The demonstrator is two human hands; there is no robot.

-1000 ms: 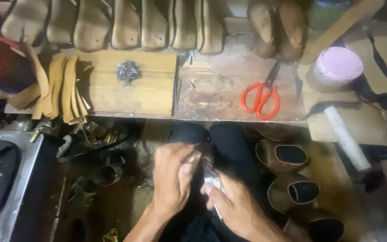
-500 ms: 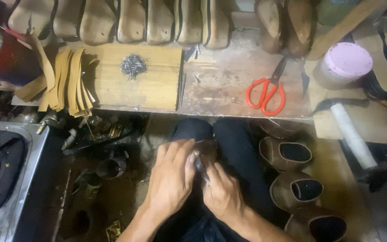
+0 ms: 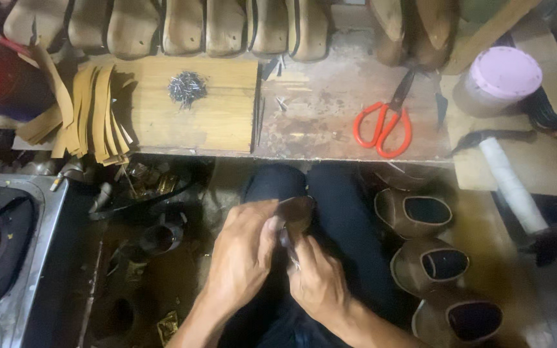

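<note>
My left hand [image 3: 243,254] and my right hand [image 3: 317,280] meet over my lap, above dark trousers [image 3: 330,200]. Between them is a dark brown shoe piece [image 3: 296,212], with my left fingers closed around its near edge. My right hand grips a thin metal tool [image 3: 288,248] pressed against the piece; most of it is hidden by my fingers. Both hands touch each other at the thumbs.
A worn wooden bench [image 3: 317,116] ahead carries a wood block [image 3: 207,106] with a pile of small nails [image 3: 186,86], red-handled scissors [image 3: 385,125], tan leather strips [image 3: 95,113], shoe lasts [image 3: 227,26] and a pink-lidded jar [image 3: 501,77]. Brown shoes [image 3: 430,258] lie to my right, a metal stove [image 3: 4,245] to my left.
Both hands have risen toward the bench and closed tighter together around the brown piece. The light metal tool that stuck out below my right hand is now mostly covered.
</note>
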